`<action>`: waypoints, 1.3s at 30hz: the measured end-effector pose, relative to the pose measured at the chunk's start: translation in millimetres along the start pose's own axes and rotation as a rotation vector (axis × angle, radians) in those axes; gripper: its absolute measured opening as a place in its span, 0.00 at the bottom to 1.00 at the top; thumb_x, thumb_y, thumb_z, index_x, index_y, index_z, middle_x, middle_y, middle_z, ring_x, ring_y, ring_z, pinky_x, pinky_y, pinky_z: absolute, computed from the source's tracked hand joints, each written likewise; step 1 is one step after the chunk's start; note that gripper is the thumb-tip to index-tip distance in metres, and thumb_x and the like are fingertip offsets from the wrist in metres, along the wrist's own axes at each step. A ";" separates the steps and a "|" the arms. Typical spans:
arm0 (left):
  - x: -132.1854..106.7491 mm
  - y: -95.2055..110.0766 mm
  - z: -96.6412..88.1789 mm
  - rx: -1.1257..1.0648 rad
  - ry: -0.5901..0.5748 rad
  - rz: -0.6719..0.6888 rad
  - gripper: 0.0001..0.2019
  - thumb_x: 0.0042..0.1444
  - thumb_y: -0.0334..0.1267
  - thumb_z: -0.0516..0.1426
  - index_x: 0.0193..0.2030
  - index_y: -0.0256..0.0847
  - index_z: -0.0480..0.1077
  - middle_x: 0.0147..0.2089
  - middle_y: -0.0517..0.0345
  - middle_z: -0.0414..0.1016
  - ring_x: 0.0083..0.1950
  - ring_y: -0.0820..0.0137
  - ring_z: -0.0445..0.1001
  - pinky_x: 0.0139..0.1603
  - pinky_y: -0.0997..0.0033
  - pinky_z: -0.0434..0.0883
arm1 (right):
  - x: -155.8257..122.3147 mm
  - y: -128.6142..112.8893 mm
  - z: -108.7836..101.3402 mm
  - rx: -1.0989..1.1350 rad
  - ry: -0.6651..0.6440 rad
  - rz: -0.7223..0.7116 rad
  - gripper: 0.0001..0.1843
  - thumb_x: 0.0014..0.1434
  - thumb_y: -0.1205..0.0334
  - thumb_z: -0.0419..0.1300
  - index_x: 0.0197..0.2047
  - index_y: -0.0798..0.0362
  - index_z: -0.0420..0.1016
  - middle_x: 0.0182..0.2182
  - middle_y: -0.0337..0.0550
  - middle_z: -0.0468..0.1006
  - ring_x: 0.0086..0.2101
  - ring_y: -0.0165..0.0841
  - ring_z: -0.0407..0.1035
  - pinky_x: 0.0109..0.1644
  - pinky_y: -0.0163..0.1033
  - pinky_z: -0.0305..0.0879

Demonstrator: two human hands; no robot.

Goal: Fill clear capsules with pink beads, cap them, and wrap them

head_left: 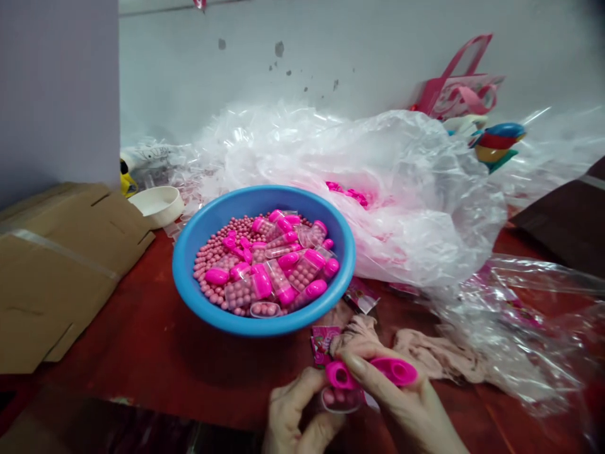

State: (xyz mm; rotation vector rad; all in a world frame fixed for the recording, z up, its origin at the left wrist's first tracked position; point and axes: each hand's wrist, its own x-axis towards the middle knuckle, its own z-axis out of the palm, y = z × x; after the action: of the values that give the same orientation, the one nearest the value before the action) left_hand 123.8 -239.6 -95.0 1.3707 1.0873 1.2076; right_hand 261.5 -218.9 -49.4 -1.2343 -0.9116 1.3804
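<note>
Pink caps (395, 371) pinched by right hand (410, 413), clear capsule (341, 401) by left hand (290, 413); sachet (322, 344) print illegible.

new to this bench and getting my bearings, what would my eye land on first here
A blue bowl sits mid-table, heaped with pink candy beads and pink-capped capsules. At the bottom edge the left hand and right hand both hold bright pink caps. Crumpled clear plastic billows behind the bowl.
</note>
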 end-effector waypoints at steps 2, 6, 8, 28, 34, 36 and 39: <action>0.1 -12.0 1.8 -0.002 0.009 0.034 0.09 0.55 0.43 0.61 0.42 0.49 0.78 0.33 0.62 0.80 0.33 0.71 0.76 0.36 0.80 0.70 | 0.1 9.1 0.3 0.049 0.012 0.025 0.12 0.48 0.54 0.69 0.22 0.53 0.79 0.24 0.39 0.73 0.26 0.28 0.68 0.30 0.29 0.65; 1.3 -24.7 0.1 0.067 0.020 0.142 0.09 0.57 0.40 0.60 0.45 0.50 0.76 0.39 0.59 0.79 0.41 0.68 0.76 0.43 0.75 0.71 | 0.1 21.0 6.8 0.211 0.071 0.119 0.15 0.46 0.52 0.70 0.21 0.55 0.78 0.22 0.39 0.72 0.23 0.27 0.67 0.28 0.31 0.65; 2.4 -26.6 -2.3 0.137 0.014 0.202 0.09 0.57 0.37 0.60 0.45 0.49 0.75 0.40 0.59 0.80 0.43 0.68 0.75 0.45 0.74 0.71 | 0.6 28.0 10.6 0.258 0.082 0.126 0.15 0.44 0.52 0.71 0.21 0.55 0.78 0.20 0.38 0.71 0.21 0.28 0.67 0.26 0.32 0.64; 3.5 -35.2 -18.0 0.275 0.103 0.140 0.08 0.58 0.32 0.56 0.38 0.40 0.78 0.35 0.51 0.81 0.35 0.65 0.77 0.35 0.71 0.75 | -0.1 58.2 22.9 -0.406 0.019 -0.383 0.10 0.59 0.64 0.60 0.25 0.52 0.72 0.26 0.38 0.71 0.28 0.29 0.68 0.33 0.33 0.63; -1.6 -41.6 -18.6 0.257 0.154 0.121 0.08 0.55 0.35 0.60 0.41 0.42 0.77 0.38 0.53 0.81 0.39 0.65 0.79 0.39 0.73 0.76 | 4.5 51.4 13.3 -0.556 -0.108 -0.409 0.12 0.62 0.65 0.56 0.26 0.53 0.70 0.26 0.38 0.74 0.27 0.29 0.70 0.32 0.32 0.65; -2.0 -40.3 -17.6 0.231 0.171 0.132 0.06 0.55 0.33 0.60 0.39 0.42 0.77 0.36 0.54 0.81 0.38 0.66 0.79 0.40 0.74 0.76 | 4.6 52.4 11.5 -0.625 -0.108 -0.455 0.11 0.63 0.66 0.56 0.27 0.53 0.69 0.26 0.38 0.74 0.27 0.29 0.71 0.32 0.31 0.65; -1.9 -37.8 -15.7 0.192 0.191 0.106 0.05 0.54 0.31 0.60 0.37 0.42 0.77 0.35 0.55 0.80 0.37 0.67 0.79 0.40 0.75 0.75 | 5.4 57.7 13.4 -0.736 -0.062 -0.671 0.08 0.62 0.72 0.54 0.33 0.52 0.67 0.27 0.39 0.74 0.27 0.29 0.71 0.32 0.31 0.65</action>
State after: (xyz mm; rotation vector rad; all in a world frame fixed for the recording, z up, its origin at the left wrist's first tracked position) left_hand 107.2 -235.1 -132.2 1.4975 1.3061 1.3605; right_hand 237.2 -223.1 -103.5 -1.2218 -1.7762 0.5469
